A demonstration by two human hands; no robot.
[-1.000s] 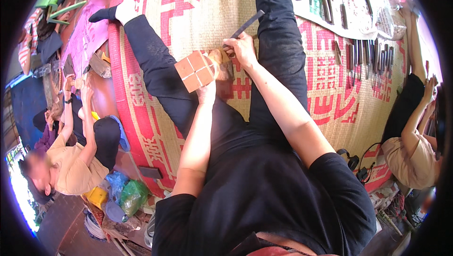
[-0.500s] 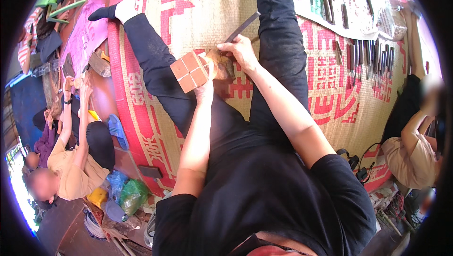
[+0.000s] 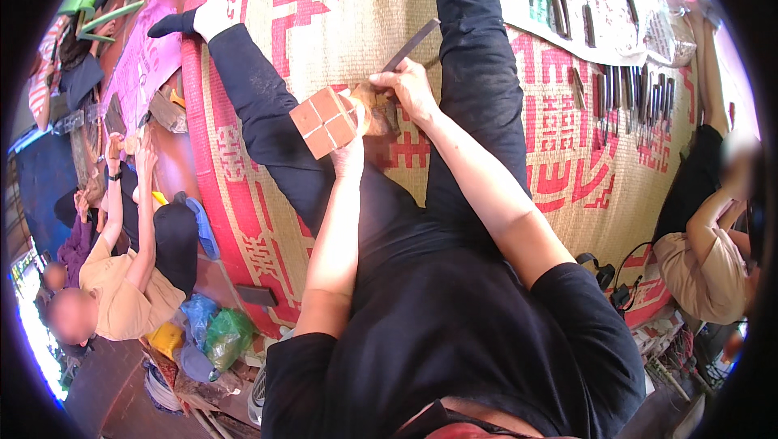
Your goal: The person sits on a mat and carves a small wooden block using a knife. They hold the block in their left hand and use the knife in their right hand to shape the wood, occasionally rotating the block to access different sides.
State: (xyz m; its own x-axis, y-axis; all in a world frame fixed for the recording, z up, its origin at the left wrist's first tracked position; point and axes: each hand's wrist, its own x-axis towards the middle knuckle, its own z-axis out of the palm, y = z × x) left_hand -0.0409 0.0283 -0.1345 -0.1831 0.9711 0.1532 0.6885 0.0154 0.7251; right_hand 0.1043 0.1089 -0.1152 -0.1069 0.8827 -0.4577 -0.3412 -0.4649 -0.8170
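Observation:
My left hand (image 3: pixel 350 155) is closed round a squarish reddish-brown block (image 3: pixel 324 121). Pale lines cross on its upper face, and some fingers are hidden behind it. In my right hand (image 3: pixel 413 91), just to the right, is a dark, flat, bar-shaped tool (image 3: pixel 413 44). Its visible length slants up and to the right from my thumb and fingers; its lower end is hidden. Between and beyond my hands sits a yellowish-brown wooden piece (image 3: pixel 379 115), partly covered by them. Whether the tool touches it I cannot tell.
My outstretched legs (image 3: pixel 482 91) flank the work on a red and straw-coloured woven mat (image 3: pixel 567 172). At the right, several dark-handled tools (image 3: pixel 620 95) lie on the mat, others on a pale sheet (image 3: pixel 604 52). One co-worker (image 3: pixel 130 293) sits left, another person (image 3: pixel 701 277) right.
The whole view has shifted slightly. My hands keep their hold on the block and the tool, with little visible movement between them.

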